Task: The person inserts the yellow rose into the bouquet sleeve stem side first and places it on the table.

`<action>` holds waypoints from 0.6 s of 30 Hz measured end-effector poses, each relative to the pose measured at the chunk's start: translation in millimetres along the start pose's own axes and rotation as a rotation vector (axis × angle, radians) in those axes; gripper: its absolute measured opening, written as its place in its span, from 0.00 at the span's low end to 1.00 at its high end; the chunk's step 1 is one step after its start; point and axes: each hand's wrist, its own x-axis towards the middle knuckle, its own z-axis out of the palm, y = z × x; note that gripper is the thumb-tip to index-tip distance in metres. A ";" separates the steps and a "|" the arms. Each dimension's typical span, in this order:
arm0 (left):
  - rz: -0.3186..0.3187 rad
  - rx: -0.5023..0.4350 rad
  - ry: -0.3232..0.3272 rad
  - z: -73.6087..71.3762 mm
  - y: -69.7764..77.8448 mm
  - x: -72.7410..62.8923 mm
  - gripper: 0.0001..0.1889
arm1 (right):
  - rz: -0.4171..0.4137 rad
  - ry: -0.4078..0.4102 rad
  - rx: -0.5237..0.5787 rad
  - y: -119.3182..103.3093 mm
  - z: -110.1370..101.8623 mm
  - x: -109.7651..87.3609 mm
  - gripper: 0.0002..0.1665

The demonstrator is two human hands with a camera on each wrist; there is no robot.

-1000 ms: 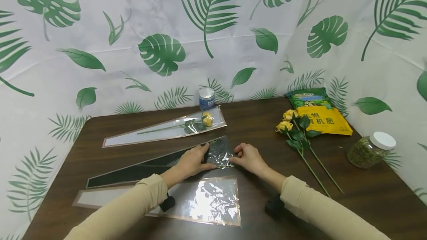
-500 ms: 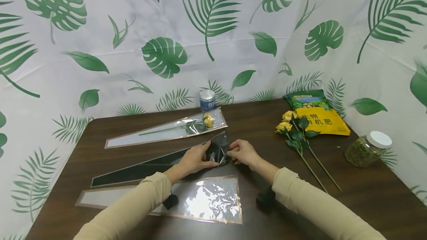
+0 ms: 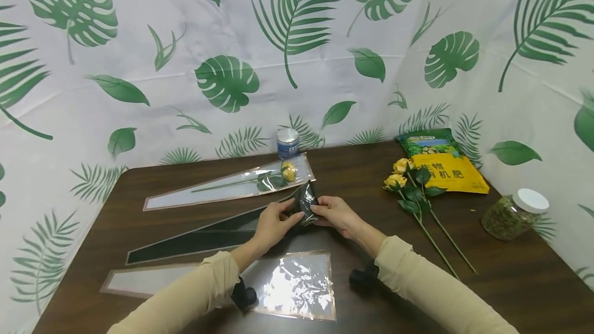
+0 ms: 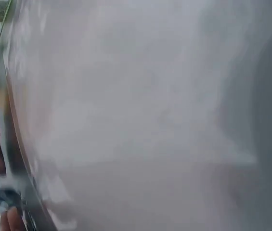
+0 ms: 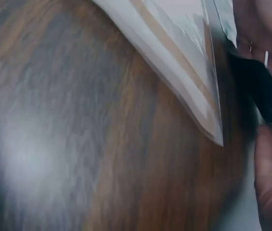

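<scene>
In the head view, a long tapered black flower sleeve [image 3: 199,236] lies with its narrow end to the left. Its wide, shiny end is raised and bunched between both hands. My left hand [image 3: 270,227] holds that end from the left, thumb and fingers spread around it. From the right, my right hand [image 3: 341,215] pinches the edge between thumb and fingers. The right wrist view shows the dark sleeve [image 5: 258,86] between the hands at the right edge. In the left wrist view the hands sit at the left edge, partly cut off and blurred.
Behind lies a clear-and-white sleeve [image 3: 176,197] with a yellow rose [image 3: 288,171] inside. Another white sleeve [image 3: 297,287] lies in front. A blue tin [image 3: 288,143] stands at the back. To the right are two yellow roses [image 3: 394,181], a yellow bag [image 3: 452,173] and a lidded jar [image 3: 510,215].
The wide end of the black sleeve, flat a second ago, is now lifted and bunched. My right hand has gone from its edge to pinching it and moved slightly left.
</scene>
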 end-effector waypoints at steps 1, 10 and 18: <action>-0.026 -0.026 0.009 1.8 1.3 -1.1 0.25 | 0.006 -0.004 0.024 0.9 1.6 0.6 0.06; -0.164 -0.080 0.113 12.4 7.6 -0.7 0.17 | -0.010 -0.016 0.040 5.6 0.2 3.4 0.04; -0.153 -0.013 0.191 14.0 8.6 2.2 0.08 | 0.043 0.083 0.028 6.1 -3.6 1.1 0.12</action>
